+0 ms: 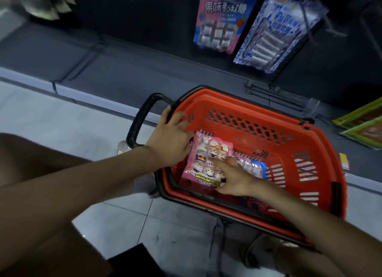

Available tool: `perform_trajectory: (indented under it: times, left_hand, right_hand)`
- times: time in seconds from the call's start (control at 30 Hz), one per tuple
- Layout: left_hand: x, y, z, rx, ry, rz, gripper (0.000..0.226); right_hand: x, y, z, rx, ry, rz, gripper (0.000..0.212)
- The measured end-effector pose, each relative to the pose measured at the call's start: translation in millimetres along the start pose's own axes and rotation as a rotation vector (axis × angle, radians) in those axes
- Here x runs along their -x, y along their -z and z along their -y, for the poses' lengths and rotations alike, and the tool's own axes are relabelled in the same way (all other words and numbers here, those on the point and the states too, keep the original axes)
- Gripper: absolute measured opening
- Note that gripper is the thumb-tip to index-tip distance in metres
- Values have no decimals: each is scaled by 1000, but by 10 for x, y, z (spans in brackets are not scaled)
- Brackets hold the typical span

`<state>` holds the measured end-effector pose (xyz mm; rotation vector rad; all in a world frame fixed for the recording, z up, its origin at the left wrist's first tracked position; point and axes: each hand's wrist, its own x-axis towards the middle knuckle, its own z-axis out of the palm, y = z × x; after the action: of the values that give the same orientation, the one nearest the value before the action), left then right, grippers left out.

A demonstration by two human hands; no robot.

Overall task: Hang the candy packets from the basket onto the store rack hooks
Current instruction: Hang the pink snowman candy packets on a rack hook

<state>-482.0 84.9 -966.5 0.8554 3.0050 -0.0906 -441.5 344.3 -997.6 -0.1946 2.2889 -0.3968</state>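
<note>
**Two bare arms reach forward and down, close together**

The left hand (169, 137) is spread, thumb pointing away, its fingertips hidden behind the edge of a pink candy packet (204, 152). The right hand (234, 178) lies palm down, fingers straight, index finger resting on that packet.

Red perforated plastic basket (322, 148), matt black handle (138, 119), glossy plastic candy packet (204, 158), smooth pale floor tiles (62, 119)
</note>
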Motion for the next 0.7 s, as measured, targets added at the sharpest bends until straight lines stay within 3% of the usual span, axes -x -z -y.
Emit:
perform_trajectory:
  times: [0.17,0.27,0.5,0.6,0.7]
  left_hand:
    - [25,-26,-4,-6,7,-8,60]
    - [22,-20,-8,2,7,-15,45]
    - [12,-33,-8,13,20,-34,43]
    - [2,-47,5,5,6,-54,44]
    - [-4,-41,9,-7,4,-47,43]
  right_hand:
    - [-45,-177,-30,-268,-239,-91,115]
    - [3,-164,-45,-353,-261,-105,115]
    - [189,116,-165,-710,-426,-100,126]
    - [252,206,-234,-923,-500,-62,107]
    - [332,348,-243,-1093,-499,-55,64]
